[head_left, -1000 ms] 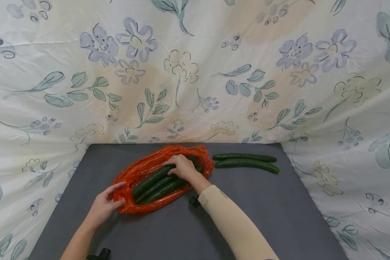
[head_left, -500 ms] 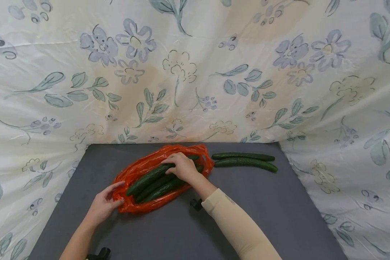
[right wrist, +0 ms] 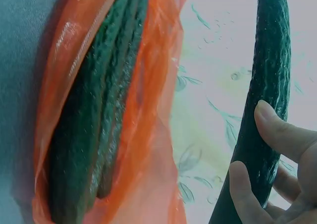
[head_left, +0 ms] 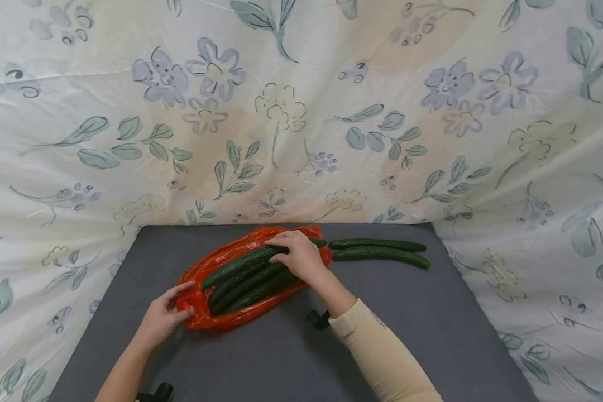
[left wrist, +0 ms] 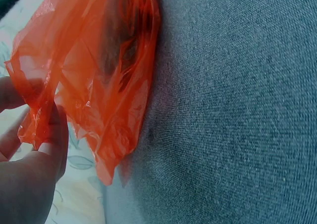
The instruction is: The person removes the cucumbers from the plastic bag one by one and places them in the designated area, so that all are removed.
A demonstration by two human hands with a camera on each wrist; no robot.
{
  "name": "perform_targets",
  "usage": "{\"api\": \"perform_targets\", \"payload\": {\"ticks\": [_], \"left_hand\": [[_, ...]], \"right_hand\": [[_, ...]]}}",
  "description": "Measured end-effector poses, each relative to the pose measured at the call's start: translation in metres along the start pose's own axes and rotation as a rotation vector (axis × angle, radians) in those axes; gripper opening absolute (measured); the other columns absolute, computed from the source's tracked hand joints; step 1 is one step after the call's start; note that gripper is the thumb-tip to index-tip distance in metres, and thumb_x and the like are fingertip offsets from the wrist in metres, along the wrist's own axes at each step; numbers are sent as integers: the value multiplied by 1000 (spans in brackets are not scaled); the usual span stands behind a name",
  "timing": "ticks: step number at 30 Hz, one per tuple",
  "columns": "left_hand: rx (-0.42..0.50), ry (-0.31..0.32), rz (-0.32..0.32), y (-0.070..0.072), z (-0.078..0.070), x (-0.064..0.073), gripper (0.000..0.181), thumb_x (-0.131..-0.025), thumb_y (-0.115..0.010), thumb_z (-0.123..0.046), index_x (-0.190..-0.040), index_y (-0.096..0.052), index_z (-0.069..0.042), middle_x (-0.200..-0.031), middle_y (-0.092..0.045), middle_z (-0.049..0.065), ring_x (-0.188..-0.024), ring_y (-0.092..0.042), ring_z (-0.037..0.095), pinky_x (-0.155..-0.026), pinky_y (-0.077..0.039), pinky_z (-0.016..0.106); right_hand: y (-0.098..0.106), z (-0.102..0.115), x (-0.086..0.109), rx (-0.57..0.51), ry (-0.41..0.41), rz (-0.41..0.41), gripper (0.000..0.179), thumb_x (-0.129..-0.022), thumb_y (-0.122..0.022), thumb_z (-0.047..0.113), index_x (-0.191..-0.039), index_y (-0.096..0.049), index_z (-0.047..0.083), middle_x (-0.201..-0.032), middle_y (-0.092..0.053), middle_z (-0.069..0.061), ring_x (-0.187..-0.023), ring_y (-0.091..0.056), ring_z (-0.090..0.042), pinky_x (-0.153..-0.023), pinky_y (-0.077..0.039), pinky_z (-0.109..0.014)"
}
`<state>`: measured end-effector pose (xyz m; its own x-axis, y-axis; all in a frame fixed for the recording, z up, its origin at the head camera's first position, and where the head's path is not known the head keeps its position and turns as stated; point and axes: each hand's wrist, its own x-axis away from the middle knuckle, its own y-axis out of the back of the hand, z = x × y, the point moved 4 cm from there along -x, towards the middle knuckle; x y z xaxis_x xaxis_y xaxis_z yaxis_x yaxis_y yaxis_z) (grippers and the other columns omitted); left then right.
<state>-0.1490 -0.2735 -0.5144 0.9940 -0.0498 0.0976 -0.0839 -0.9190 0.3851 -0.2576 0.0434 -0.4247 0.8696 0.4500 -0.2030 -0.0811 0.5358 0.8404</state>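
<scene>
An orange-red plastic bag (head_left: 231, 250) lies wide-mouthed on the table with several dark green cucumbers (right wrist: 84, 125) inside. My left hand (head_left: 161, 317) pinches the bag's near left edge; in the left wrist view its thumb and fingers hold the thin gathered film. Over the bag, my right hand (head_left: 304, 258) grips one long cucumber (right wrist: 270, 60) between thumb and fingers. That cucumber is raised above the others, and in the right wrist view a gap separates it from the bag. Its far end reaches past the bag's right part.
Two cucumbers (head_left: 382, 253) lie side by side on the grey table (head_left: 261, 363), right of the bag. A floral cloth (head_left: 301, 178) hangs behind the table and along both sides. Black wrist mounts (head_left: 317, 319) show below the forearms.
My right hand has lifted a cucumber up from the bag and moved it to the right. More cucumbers now show beneath it. My left hand stays at the bag's edge.
</scene>
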Motion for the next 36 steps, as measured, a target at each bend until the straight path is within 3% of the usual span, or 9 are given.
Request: {"api": "perform_targets", "payload": {"ticks": [3,10,18,24,28,36], "left_hand": [[-14,17,-6,0,2,2,63,-93,-73,-15,-150,-47,-9,-152,-44,23,-110,-60,2,-82,-53,18],[-21,27,-12,0,7,5,63,-93,-73,-17,-150,-47,-8,-153,-43,23,-109,-59,0,-82,-53,18],[-26,-10,-3,0,-2,-3,61,-93,-72,-14,-149,-47,-7,-149,-46,24,-106,-60,2,-81,-54,20],[-48,13,-3,-1,0,-1,63,-93,-73,-17,-150,-47,-9,-152,-44,23,-108,-56,-5,-83,-52,17],[-35,28,0,-2,2,1,64,-93,-73,-18,-150,-46,-9,-154,-42,22,-108,-55,-8,-84,-51,16],[-16,19,-2,-3,5,1,64,-94,-73,-18,-150,-46,-8,-155,-40,22,-107,-52,-13,-84,-51,15]], "right_hand": [[9,-2,4,5,8,-16,45,-85,-78,29,-130,-70,29,-131,-65,2,-128,-54,-24,-75,-55,-35],[26,-16,15,2,-13,-40,44,-86,-79,26,-129,-71,28,-131,-65,0,-126,-55,-27,-66,-52,-35],[48,-49,29,-52,-76,-126,44,-86,-80,23,-129,-72,26,-130,-66,1,-127,-55,-29,-85,-54,-48],[65,-69,39,-21,-75,-162,43,-86,-79,21,-129,-71,24,-132,-65,-1,-124,-57,-30,-79,-55,-45],[75,-83,49,-3,-59,-197,43,-85,-80,18,-127,-73,21,-130,-66,-6,-124,-57,-32,-81,-56,-48],[94,-109,67,-16,-155,-238,44,-85,-80,19,-128,-72,20,-133,-65,-7,-126,-55,-34,-86,-54,-51]]}}
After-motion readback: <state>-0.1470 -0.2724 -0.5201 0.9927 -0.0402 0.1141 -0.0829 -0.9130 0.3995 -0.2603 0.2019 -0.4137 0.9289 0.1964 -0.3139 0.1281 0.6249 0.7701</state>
